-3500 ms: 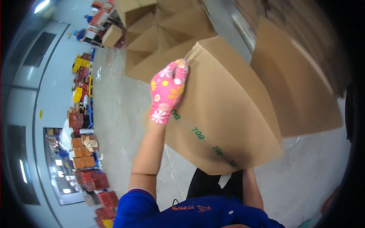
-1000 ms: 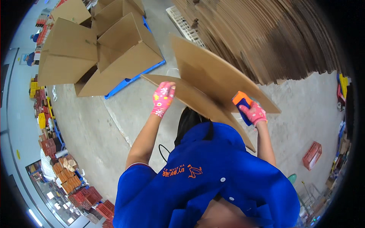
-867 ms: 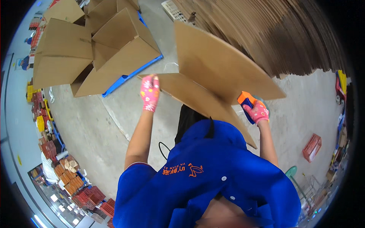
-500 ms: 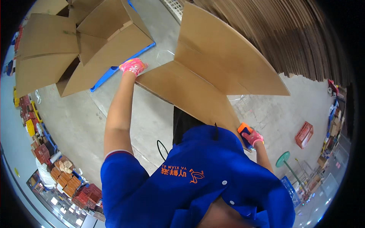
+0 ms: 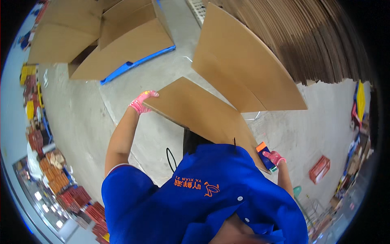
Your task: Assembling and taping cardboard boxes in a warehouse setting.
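Observation:
In front of my body stands a large brown cardboard box (image 5: 199, 106), partly unfolded, with its panels at an angle to each other. Its far panel (image 5: 243, 69) rises toward the stacked cardboard. My left hand (image 5: 143, 101), in a pink patterned glove, grips the left corner of the near panel. At that panel's right end, my right hand (image 5: 275, 157), gloved likewise, is closed around a blue-and-orange tape dispenser (image 5: 265, 157), held against or close to the cardboard edge. The box's underside and part of its lower edge are hidden.
An open cardboard box (image 5: 126, 53) sits on a blue pallet (image 5: 140, 63) at far left. A tall stack of flattened cardboard (image 5: 300, 36) fills the far right. A red crate (image 5: 319, 169) lies on the floor at right. Several crates (image 5: 75, 197) line the left side.
My left hand has come nearer with the near panel's left corner, and the gap between the two panels looks wider. My right hand keeps the dispenser by the right end. The view has shifted.

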Tool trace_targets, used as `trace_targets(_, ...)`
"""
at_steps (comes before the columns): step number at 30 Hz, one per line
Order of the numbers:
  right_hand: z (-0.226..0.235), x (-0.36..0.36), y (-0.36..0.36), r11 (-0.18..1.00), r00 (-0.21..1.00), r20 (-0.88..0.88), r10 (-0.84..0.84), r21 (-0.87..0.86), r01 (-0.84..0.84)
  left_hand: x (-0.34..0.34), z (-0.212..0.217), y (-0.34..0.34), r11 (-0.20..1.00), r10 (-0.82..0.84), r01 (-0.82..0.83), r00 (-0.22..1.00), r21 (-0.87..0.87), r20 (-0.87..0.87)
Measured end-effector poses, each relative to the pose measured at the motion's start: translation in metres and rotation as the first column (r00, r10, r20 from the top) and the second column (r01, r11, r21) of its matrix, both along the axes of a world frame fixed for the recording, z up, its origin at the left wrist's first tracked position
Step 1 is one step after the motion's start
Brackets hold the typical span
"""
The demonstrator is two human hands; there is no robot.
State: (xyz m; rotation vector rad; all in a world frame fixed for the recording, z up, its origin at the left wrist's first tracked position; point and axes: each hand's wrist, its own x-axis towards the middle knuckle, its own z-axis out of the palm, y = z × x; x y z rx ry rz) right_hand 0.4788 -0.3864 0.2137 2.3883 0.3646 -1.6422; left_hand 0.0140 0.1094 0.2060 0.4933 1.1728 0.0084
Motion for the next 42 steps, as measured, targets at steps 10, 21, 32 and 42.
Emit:
trace_targets(10, 0.018, 0.021, 0.048, 0.851, 0.871, -0.149, 0.468, 0.341, -0.400, -0.024, 0.206, -0.203, 0.868, 0.278, -0.100, 0.909, 0.486, -0.311)
trace_targets(21, 0.026, -0.100, 0.117, 0.686, 0.828, -0.460, 0.321, 0.715, 0.131, 0.039, 0.147, -0.414, 0.481, 0.513, 0.307, 0.661, 0.821, -0.548)
trace_targets(32, 0.038, -0.211, 0.137, 0.682, 0.768, -0.588, 0.254, 0.672, 0.288, 0.079, -0.066, -0.516, 0.780, 0.238, 0.214, 0.767, 0.587, -0.595)
trace_targets(42, 0.007, -0.255, 0.102, 0.796, 0.777, -0.629, 0.020, 0.480, 0.369, 0.020, -0.076, -0.476, 0.429, 0.528, 0.013, 0.808, 0.903, -0.262)
